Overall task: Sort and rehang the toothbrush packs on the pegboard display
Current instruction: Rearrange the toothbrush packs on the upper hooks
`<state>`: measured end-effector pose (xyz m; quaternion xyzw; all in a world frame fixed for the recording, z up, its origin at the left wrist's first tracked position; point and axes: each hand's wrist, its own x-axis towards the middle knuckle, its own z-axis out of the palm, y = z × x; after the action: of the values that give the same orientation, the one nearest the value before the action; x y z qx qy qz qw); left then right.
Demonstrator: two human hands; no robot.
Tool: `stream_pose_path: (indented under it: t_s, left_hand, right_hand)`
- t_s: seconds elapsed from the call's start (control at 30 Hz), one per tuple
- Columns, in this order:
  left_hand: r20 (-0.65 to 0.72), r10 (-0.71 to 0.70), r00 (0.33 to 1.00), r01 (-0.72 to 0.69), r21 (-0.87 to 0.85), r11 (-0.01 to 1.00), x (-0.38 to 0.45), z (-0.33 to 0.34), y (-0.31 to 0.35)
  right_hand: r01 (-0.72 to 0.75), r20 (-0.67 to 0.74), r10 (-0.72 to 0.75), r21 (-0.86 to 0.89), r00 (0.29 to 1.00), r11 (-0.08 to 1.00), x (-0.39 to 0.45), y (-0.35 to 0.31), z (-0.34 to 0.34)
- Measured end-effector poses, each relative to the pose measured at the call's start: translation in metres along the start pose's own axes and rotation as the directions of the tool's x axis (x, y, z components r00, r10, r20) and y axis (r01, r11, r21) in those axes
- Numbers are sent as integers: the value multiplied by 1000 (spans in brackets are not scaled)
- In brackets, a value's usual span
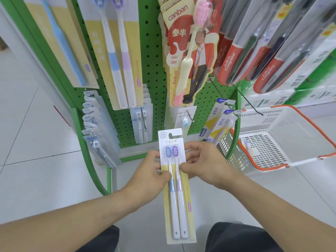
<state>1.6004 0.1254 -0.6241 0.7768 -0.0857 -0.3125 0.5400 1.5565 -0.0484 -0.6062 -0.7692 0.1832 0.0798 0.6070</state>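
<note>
Toothbrush pack [177, 188], a two-brush card with blue and purple heads, stands upright in front of the green pegboard [154, 57], low and off any hook. Left hand [151, 173] pinches its left edge with thumb on the front; right hand [203, 164] pinches its right edge. White basket [283, 135] with orange trim sits just right.

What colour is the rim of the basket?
Orange. The basket itself is white, with an orange rim, seen in the head view on the right.
</note>
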Motion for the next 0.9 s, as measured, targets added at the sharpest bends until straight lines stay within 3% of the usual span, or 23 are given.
stream_pose_path:
  t_s: [0.1,0.2,0.4,0.57,0.63,0.8,0.9]
  left_hand:
    - [56,-51,997,55,-72,996,0,1,3]
    - [46,-18,999,22,-91,996,-2,1,6]
    - [-63,47,997,-47,-6,999,0,3,3]
    - [-149,57,987,-69,-75,995,5,-2,7]
    - [-119,43,992,-54,-92,994,6,-3,7]
    - [137,-3,991,10,-48,999,-3,-3,2]
    - [119,35,992,-25,-83,996,-2,-5,0]
  right_hand:
    - [-29,-39,32,86,999,996,-1,0,-1]
    - [-42,12,41,164,999,986,-5,-1,-1]
    - [32,100,-40,80,994,996,-11,-4,-1]
    - [3,220,0,-12,975,1000,-16,-6,3]
    - [-15,205,20,-27,979,1000,-17,-6,2]
    - [-38,124,39,-15,992,999,-16,-3,-8]
    - [-24,152,29,-30,988,999,-16,-4,-15]
